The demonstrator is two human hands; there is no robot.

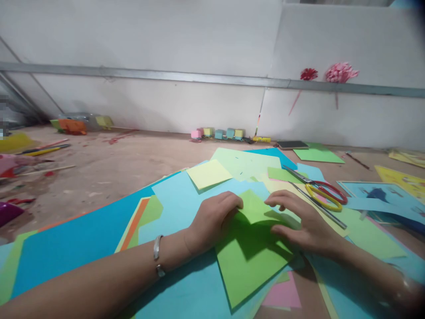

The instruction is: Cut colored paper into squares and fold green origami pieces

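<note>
A bright green sheet of paper (255,274) lies in front of me, its far part folded up and its near corner pointing towards me. My left hand (215,219), with a silver bracelet at the wrist, is closed on the paper's left edge, thumb and fingers pinching it. On the other side, my right hand (299,219) hovers over the paper's right part, thumb and fingers spread apart. Just beyond the right hand lie scissors (323,195) with red and yellow handles and a thin metal rod (327,210). A pale yellow square of paper (209,174) rests beyond my left hand.
Blue sheets (83,235) and other coloured papers spread under my hands. Small paper cubes (219,134) stand along the wall, near a dark flat rectangular object (292,145). Pencils (46,150) and scraps lie at the left. Paper flowers (341,72) are at the wall rail.
</note>
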